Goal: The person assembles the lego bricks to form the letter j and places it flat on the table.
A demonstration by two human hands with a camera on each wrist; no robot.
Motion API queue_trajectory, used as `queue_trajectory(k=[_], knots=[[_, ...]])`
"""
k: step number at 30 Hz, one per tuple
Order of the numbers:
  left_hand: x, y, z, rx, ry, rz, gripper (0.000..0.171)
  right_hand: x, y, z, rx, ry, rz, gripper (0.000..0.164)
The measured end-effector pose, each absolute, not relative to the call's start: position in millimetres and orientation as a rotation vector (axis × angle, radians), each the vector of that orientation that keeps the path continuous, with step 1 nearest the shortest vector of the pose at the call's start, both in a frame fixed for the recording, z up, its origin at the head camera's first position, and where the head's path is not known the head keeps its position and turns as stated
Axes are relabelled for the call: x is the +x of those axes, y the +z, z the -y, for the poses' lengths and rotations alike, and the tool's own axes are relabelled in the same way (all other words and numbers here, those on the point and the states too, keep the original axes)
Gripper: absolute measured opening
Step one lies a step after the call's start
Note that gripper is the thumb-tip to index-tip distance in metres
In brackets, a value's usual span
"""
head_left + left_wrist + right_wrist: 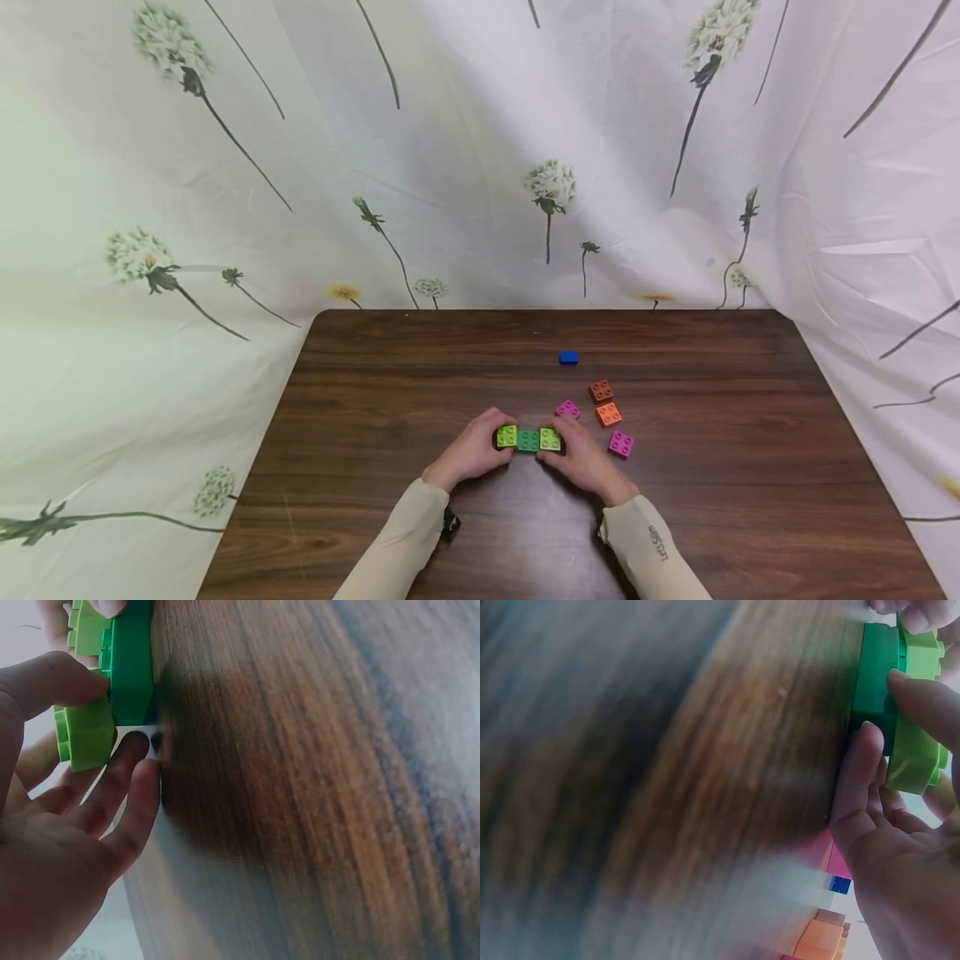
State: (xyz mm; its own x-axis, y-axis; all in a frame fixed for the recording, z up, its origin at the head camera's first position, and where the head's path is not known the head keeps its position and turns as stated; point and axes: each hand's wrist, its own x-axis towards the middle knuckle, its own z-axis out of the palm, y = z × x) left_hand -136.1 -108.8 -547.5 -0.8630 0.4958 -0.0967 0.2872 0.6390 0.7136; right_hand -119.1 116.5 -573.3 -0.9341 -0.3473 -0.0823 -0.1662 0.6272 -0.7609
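A dark green toy building brick (528, 441) sits low against the table, with a light green brick at each end, set a level higher and sticking out past it. My left hand (472, 450) pinches the left light green brick (90, 735) between thumb and fingers. On the other side, my right hand (591, 465) grips the right light green brick (915, 757), its thumb near the seam with the dark green one. Studs on all three bricks face up.
To the right of my hands lie two magenta bricks, one near my right fingers (567, 409) and another magenta brick (621, 444) farther right. An orange brick (608, 414) and a brown brick (601, 391) sit together behind. A blue brick (568, 357) lies farther back on the wooden table (390, 358).
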Motion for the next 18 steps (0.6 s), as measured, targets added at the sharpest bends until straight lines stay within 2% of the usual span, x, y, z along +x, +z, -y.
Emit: queue_trajectory(k=[18], knots=[[-135.3, -547.9, 104.0, 0.652, 0.984, -2.593, 0.04, -118.1, -573.6, -115.6, -0.448, -1.184, -2.668, 0.035]])
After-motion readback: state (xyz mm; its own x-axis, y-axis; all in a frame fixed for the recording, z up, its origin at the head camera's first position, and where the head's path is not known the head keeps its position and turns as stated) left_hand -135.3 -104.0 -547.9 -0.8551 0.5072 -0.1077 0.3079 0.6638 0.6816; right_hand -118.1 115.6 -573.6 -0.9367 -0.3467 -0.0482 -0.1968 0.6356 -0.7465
